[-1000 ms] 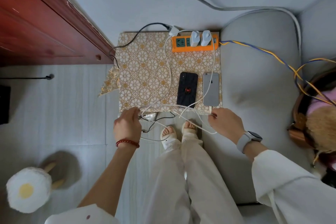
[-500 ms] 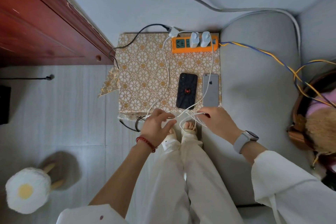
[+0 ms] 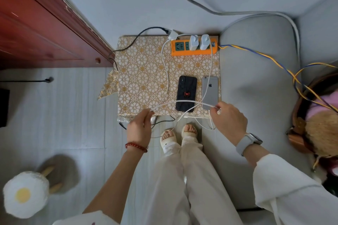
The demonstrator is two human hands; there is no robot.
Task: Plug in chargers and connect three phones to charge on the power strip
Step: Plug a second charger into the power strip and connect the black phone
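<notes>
Both hands pinch one thin white charging cable [image 3: 184, 101] stretched across the black spider-emblem phone [image 3: 186, 93]: left hand [image 3: 140, 129] at its left end, right hand [image 3: 228, 120] beside the silver phone [image 3: 210, 92]. Two white plug-in chargers [image 3: 198, 42] sit in the orange power strip [image 3: 193, 48] on the gold floral-patterned worktop [image 3: 142, 78].

Place: a home living room
Seating: grey sofa [image 3: 259, 82] along the right edge
Floor: pale tiles [image 3: 54, 115]
Furnishing: red wooden door [image 3: 36, 23], flower-patterned cloth [image 3: 142, 78], fried-egg plush stool [image 3: 23, 194]
</notes>
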